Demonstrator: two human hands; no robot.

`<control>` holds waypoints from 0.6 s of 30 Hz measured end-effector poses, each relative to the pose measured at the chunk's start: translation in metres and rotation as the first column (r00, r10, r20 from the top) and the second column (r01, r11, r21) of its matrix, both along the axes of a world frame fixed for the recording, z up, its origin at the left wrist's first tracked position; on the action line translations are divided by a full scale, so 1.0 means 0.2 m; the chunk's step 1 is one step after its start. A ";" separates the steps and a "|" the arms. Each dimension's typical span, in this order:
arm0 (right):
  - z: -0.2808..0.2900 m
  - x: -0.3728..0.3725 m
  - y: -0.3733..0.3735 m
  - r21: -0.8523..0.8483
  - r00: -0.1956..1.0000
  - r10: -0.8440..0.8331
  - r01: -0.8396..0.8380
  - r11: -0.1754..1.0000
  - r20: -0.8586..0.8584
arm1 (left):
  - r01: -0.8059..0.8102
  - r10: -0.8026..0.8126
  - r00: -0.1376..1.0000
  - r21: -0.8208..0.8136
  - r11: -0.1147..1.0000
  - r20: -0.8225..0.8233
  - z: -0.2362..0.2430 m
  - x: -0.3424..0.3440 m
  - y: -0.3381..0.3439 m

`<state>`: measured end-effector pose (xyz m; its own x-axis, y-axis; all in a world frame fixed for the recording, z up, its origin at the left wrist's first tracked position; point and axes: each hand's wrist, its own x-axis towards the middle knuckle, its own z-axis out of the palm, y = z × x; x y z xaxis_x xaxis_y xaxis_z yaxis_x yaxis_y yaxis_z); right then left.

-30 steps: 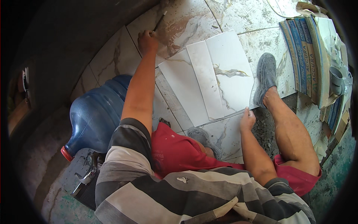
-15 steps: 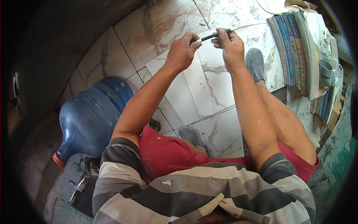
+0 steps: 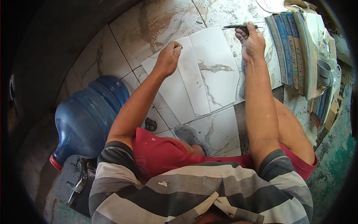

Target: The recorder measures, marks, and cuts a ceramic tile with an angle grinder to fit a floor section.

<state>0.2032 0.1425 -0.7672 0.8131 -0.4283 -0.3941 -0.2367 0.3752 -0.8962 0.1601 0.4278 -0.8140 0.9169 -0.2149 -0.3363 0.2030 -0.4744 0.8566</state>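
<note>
While the person crouches over the floor [image 3: 156,22], the right hand [image 3: 251,43] is raised above the far right corner of the tile [image 3: 214,69], its fingers curled shut around a dark pen [image 3: 238,26]. The pen lies level, its grip end pinched at the fingertips and its shaft pointing left, out over the floor just beyond the tile's far edge. The left hand [image 3: 168,58] is closed in a loose fist with the thumb tucked on top; whether it has hold of anything cannot be told. It hovers over the near left part of a second, narrower tile piece [image 3: 175,93] that lies beside the first, the two touching along one long edge. Both pieces are white with grey-brown veins and rest flat on the marbled floor. The two hands are well apart, with the larger tile between them. To the right of the right hand, a stack of boxes [image 3: 294,48] stands on edge, near the wrist but not touching it. A blue water jug [image 3: 87,115] lies on its side to the left, close to the left elbow. A grey shoe [image 3: 192,136] sits on the floor below the tiles.
</note>
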 end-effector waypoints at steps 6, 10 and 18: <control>-0.16 -0.11 0.00 0.090 0.998 0.014 -0.008 0.996 -0.067 | 0.281 -0.286 0.958 0.259 0.924 -0.019 0.03 -0.07 -0.06; -0.20 -0.16 -0.01 0.105 0.997 -0.035 0.042 0.994 -0.075 | 0.440 -0.509 0.839 0.311 0.842 0.193 -0.05 -0.18 -0.06; -0.29 -0.23 -0.03 0.135 0.991 -0.107 0.117 0.984 -0.080 | 0.571 -0.766 0.622 0.575 0.586 0.163 -0.09 -0.33 -0.11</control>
<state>0.1572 0.1363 -0.8256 0.7303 -0.4519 -0.5123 -0.2487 0.5226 -0.8155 0.0940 0.4064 -0.8326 0.6275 -0.7395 -0.2437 -0.6041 -0.6599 0.4468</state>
